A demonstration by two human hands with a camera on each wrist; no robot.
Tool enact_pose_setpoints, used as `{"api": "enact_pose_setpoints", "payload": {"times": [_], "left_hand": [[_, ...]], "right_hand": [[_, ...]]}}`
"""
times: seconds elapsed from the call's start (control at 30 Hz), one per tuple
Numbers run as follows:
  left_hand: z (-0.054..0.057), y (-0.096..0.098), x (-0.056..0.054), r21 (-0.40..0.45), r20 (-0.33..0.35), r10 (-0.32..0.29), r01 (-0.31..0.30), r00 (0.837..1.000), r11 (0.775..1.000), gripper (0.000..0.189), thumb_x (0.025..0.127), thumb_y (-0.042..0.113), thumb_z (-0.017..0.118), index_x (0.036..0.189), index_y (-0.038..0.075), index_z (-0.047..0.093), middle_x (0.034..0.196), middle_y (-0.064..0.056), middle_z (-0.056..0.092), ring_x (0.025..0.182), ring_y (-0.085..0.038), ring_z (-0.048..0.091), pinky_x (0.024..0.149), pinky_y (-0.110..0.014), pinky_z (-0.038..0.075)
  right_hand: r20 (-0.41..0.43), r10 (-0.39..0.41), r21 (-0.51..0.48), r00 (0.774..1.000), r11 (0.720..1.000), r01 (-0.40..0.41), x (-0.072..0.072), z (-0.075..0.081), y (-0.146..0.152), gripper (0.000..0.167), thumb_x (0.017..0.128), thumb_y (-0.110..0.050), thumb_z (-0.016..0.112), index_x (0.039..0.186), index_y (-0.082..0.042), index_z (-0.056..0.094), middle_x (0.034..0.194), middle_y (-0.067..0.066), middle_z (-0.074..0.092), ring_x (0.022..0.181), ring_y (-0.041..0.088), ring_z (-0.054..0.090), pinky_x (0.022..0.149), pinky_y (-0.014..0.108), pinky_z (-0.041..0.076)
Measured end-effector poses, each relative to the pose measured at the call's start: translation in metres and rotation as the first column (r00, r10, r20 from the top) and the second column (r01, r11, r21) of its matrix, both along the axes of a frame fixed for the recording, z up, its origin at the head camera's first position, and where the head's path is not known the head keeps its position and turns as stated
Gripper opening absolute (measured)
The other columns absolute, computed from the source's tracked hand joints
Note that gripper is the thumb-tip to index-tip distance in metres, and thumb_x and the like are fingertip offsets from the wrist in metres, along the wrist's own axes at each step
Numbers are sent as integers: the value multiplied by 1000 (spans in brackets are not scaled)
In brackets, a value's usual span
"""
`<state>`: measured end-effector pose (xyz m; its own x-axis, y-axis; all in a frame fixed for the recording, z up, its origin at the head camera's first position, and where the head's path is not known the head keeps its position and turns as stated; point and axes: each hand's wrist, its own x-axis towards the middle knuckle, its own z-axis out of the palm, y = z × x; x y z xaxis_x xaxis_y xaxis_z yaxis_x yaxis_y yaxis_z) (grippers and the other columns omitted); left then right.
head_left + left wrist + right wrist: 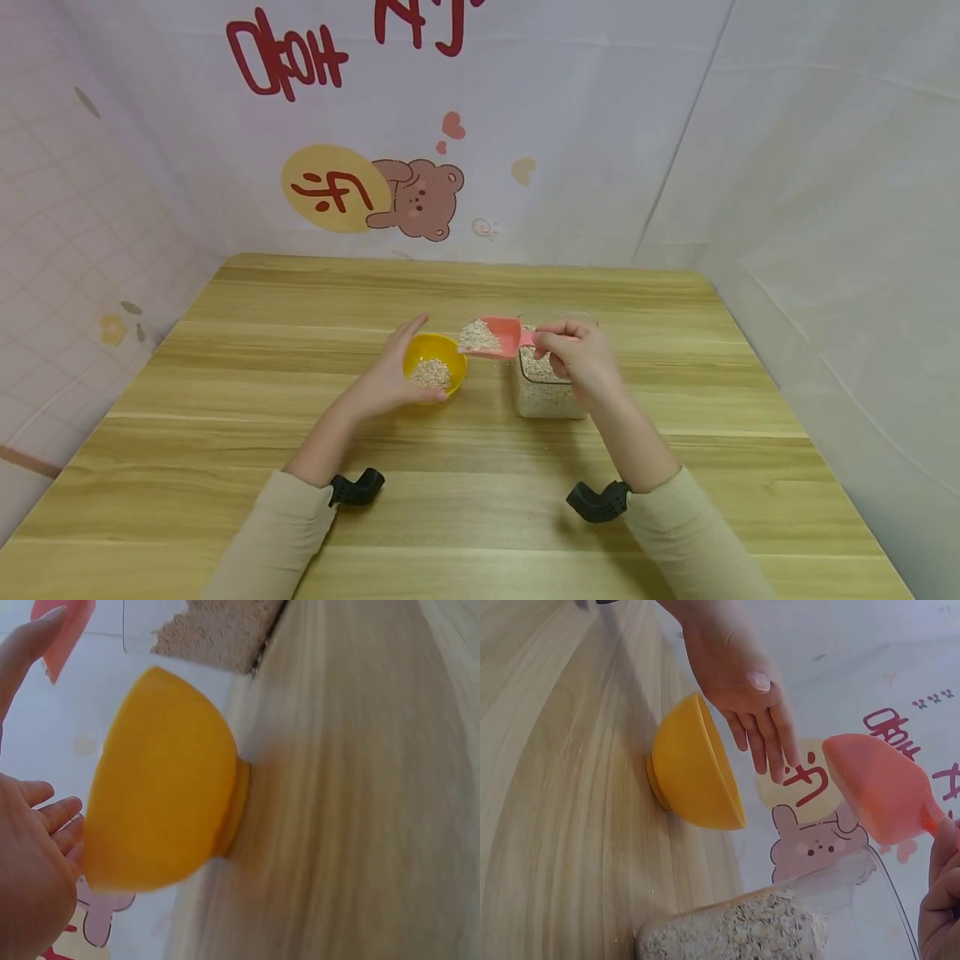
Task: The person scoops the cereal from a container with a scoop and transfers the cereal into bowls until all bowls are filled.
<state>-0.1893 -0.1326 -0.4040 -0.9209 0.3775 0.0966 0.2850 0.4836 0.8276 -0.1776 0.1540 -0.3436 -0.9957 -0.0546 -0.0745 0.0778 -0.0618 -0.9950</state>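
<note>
My right hand (pixel 583 357) pinches the handle of a pink scoop (pixel 510 337), which holds a heap of oats (pixel 478 336). The scoop is held up between a yellow bowl (pixel 442 347) and a clear container (pixel 550 403), its mouth towards the bowl. Some oats lie in the bottom of the bowl, which stands upright on the table. At the bowl's left side is my left hand (pixel 388 377), fingers extended and thumb apart, as the right wrist view (pixel 739 671) shows too. Oats fill much of the container under my right hand.
The wood-grain table (pixel 465 517) reaches back to a white printed curtain (pixel 570 150) with a bear and red writing. Hanging white cloth also borders both sides. Black curved devices (pixel 600 502) sit at both wrists. A few crumbs lie near the container.
</note>
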Motion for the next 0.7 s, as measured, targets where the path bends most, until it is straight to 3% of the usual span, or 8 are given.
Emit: {"api": "enact_pose_setpoints", "payload": {"times": [0.2,0.7], "left_hand": [[-4,-11,-2,-34,16,11,-10,1000,999,113,68,33,86,154,23,13,159,-7,9,142,-34,11,105,-64,20],[-19,-30,-12,-25,51,-27,29,998,999,115,67,31,87,154,17,13,159,-9,8,142,-32,9,107,-62,16]], "right_hand": [[-37,21,45,999,999,-19,-4,-3,-7,11,85,0,66,92,8,66,63,6,62,41,10,31,40,21,22],[52,71,81,996,994,-75,-19,-5,-26,16,85,-5,67,97,5,64,69,7,62,45,11,32,45,23,23]]}}
